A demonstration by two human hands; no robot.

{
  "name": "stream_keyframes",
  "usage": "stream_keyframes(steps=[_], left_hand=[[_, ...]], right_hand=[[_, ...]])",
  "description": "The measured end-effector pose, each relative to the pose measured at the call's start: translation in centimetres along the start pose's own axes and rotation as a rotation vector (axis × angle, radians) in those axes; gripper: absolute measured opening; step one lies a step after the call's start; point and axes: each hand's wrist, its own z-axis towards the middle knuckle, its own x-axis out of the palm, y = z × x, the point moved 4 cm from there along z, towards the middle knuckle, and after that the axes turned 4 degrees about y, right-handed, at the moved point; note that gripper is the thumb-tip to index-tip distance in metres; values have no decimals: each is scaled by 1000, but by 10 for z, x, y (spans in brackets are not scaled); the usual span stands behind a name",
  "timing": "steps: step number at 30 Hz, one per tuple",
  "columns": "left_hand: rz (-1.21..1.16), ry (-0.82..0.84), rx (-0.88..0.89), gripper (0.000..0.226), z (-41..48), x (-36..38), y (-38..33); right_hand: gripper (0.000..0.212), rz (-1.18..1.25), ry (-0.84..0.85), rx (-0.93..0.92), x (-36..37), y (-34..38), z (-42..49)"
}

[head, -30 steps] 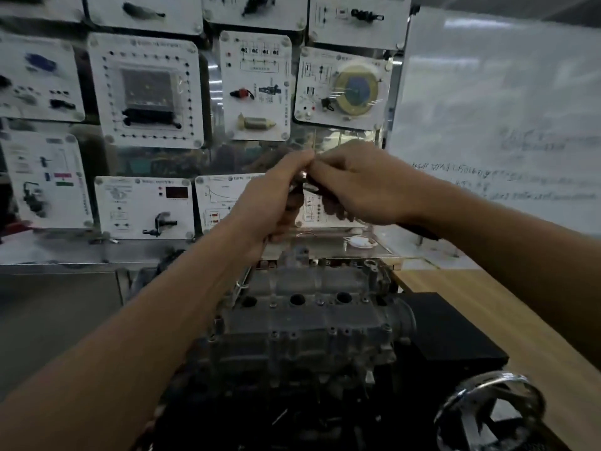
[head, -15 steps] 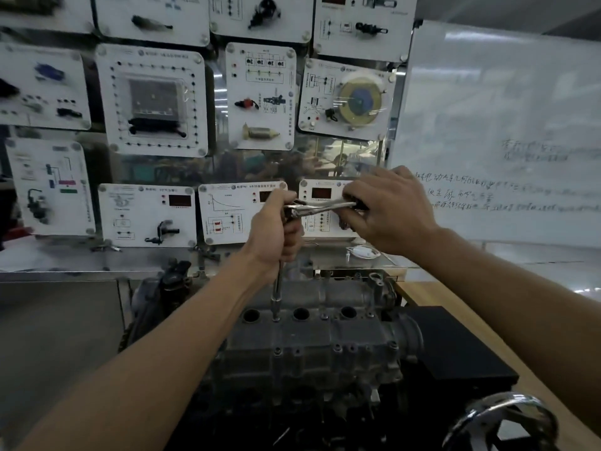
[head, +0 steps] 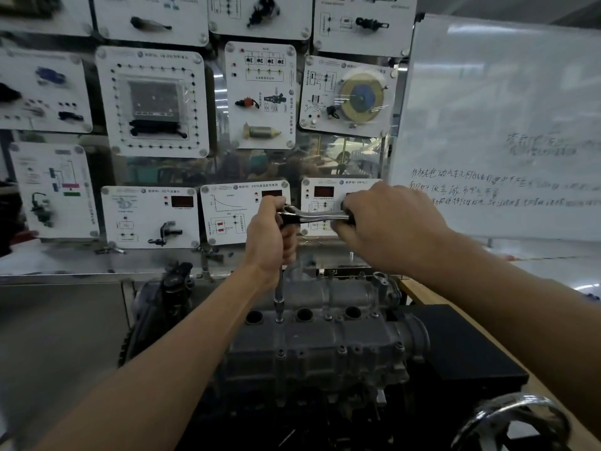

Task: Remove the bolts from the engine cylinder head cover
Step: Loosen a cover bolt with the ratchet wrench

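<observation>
The grey engine cylinder head cover [head: 325,356] sits low in the middle, with three round plug holes and several small bolts along its edges. A chrome ratchet wrench [head: 320,217] stands on a long extension bar [head: 279,297] whose socket sits on a bolt [head: 279,319] between the left two holes. My left hand [head: 270,236] grips the ratchet head and the top of the extension. My right hand [head: 387,227] grips the wrench handle, which points right.
A black box [head: 468,346] lies right of the engine on a wooden bench [head: 422,292]. A chrome handwheel [head: 510,421] is at the bottom right. Behind stand display panels [head: 153,102] with mounted parts, and a whiteboard [head: 507,125] on the right.
My hands came apart from a close clasp; the wrench and extension came down onto the cover's bolt, and the right hand slid out along the handle to the right.
</observation>
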Motion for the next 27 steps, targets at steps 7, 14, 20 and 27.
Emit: stream_keyframes(steps=[7, 14, 20, 27], left_hand=[[37, -104, -23, 62, -5, 5, -3], [92, -71, -101, 55, -6, 0, -4], [117, -59, -186, 47, 14, 7, 0], [259, 188, -51, 39, -11, 26, 13]], right_hand=[[38, -1, 339, -135, -34, 62, -35], [21, -39, 174, -56, -24, 39, -19], [25, -71, -80, -179, -4, 1, 24], [11, 146, -375, -250, 53, -32, 51]])
